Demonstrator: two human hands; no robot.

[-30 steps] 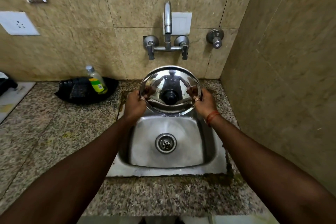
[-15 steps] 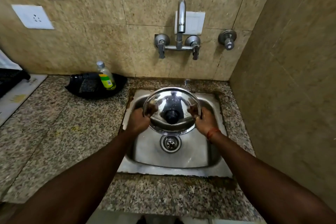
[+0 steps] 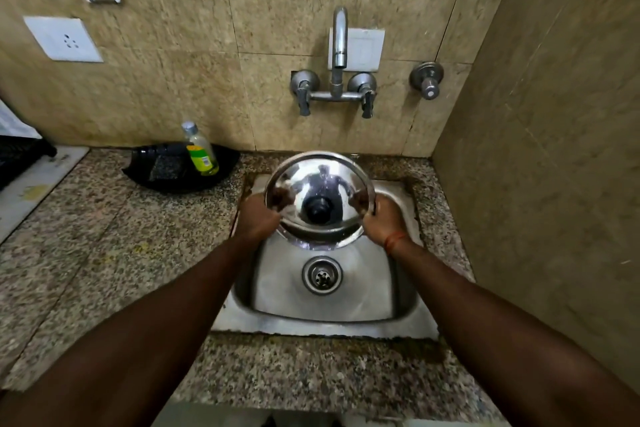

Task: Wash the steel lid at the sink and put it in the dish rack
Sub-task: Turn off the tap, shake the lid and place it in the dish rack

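Note:
A round steel lid (image 3: 320, 184) with a dark knob in its middle is held over the back of the steel sink (image 3: 325, 322), tilted toward me. My left hand (image 3: 256, 218) grips its left rim and my right hand (image 3: 381, 222) grips its right rim. The tap (image 3: 339, 42) stands on the wall above the lid; I see no water running from it. At the far left edge, a dark dish rack (image 3: 17, 156) is only partly in view.
A black tray (image 3: 162, 170) holding a clear bottle (image 3: 201, 149) with a yellow-green label sits on the granite counter (image 3: 104, 236) left of the sink. A tiled wall closes in on the right. A white mat (image 3: 31, 184) lies under the rack.
The lid, held in both hands, dropped from in front of the tap handles down over the sink bowl. My view shifted, so the wall fittings sit further right in the frame.

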